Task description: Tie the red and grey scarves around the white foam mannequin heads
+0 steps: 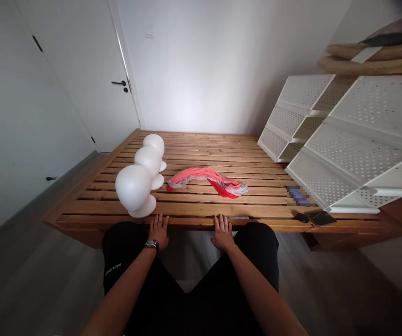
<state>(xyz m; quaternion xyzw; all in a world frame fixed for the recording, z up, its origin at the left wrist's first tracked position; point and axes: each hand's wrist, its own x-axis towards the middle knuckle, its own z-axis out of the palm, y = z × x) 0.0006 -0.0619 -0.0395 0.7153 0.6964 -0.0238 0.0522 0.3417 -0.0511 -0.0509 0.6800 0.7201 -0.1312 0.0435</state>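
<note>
My left hand (159,231), with a watch on its wrist, rests with fingers apart on the front edge of the slatted wooden bed frame (186,210). Against the same edge, further right, my right hand (222,233) lies flat with its fingers stretched out. Neither hand holds anything. Beyond them, a twisted scarf (201,173) in coral, red and grey curves across the slats. Three white mannequin heads stand in a row on the left: a near one (134,187), a middle one (148,161) and a far one (154,143). The near head is closest to my left hand.
White perforated racks (365,126) stand on the right side of the slats. In front of them lie a blurred-out bluish item (299,195), a small black object (302,217) and a dark flat object (321,218). A white door (81,60) is at the left.
</note>
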